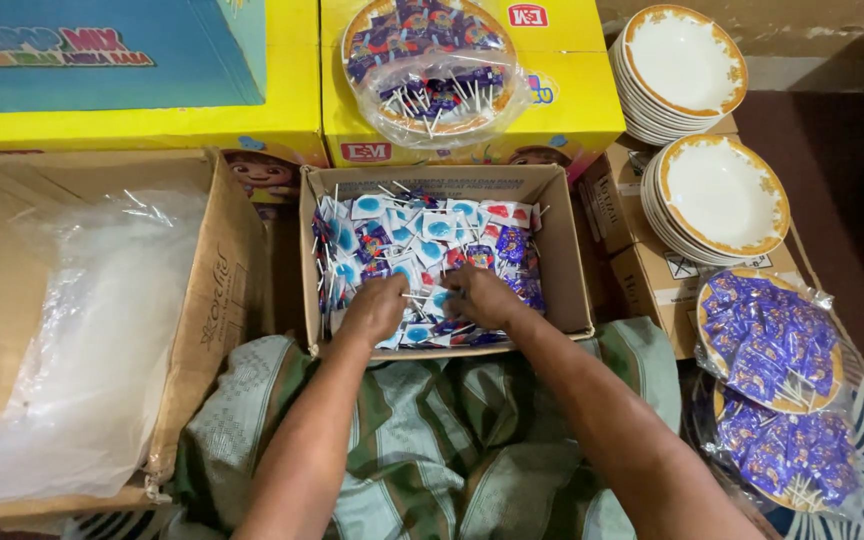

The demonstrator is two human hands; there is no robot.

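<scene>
Both hands work inside the small open carton (pixel 562 250) of wrapped lollipops (pixel 422 240), which sits just ahead of the person's lap; the left hand (pixel 374 308) lies palm-down on the sweets, fingers curled into the pile; the right hand (pixel 482 296) does the same just beside it; whether either has closed on a lollipop cannot be told. The step in hand appears to be gathering. Bagged plates of lollipops (pixel 767 345) lie at the right, below stacked empty plates (pixel 722 195); a large box with clear plastic bags (pixel 92 330) stands at the left. The next move calls for a firm bunch grip on the sticks.
</scene>
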